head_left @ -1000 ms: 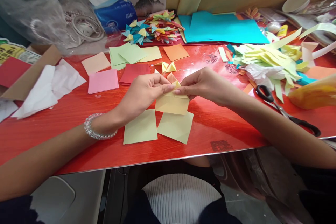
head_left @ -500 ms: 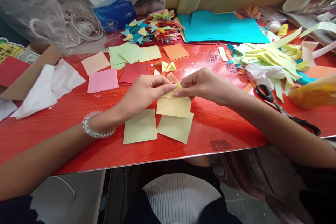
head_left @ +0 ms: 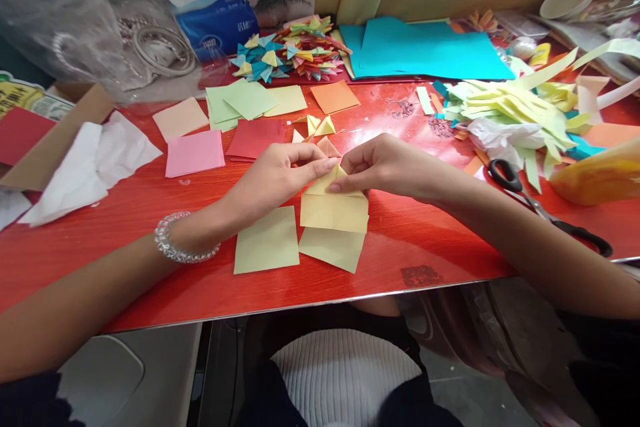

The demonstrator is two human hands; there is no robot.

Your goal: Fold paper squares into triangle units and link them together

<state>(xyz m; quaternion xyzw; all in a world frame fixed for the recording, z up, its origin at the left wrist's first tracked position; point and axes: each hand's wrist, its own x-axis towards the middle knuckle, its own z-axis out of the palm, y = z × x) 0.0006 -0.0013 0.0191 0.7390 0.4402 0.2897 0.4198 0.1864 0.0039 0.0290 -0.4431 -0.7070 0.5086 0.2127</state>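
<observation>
Yellow paper sheet [head_left: 334, 211] is pinched at its folded, pointed upper end between the fingertips of the left hand [head_left: 280, 177] and the right hand [head_left: 387, 163]. Both grips are closed on it: the left thumb presses near the peak, the right thumb lies flat on the paper just below, and the fingers behind are mostly hidden. Holding it from both sides seems meant to hold the crease aligned, while its wide lower part hangs free toward the person, overlapping one pale green square [head_left: 335, 252]. Another pale square [head_left: 267, 240] lies just left of that one, probably set near the body for easy reach.

Right beyond the fingertips sit a peach folded piece [head_left: 328, 147] and small yellow folded pieces [head_left: 313, 125], close enough that the knuckles might nudge them. Past the left hand lie red squares [head_left: 256, 139] and, further left, pink squares [head_left: 195, 153]; an orange square [head_left: 335, 98] lies beyond the folded pieces. Well to the right of the grip, the scissors [head_left: 583, 237] rest beside the right forearm, with a heap of paper strips [head_left: 505, 107] behind them, which could hamper a wide sweep of that arm.
</observation>
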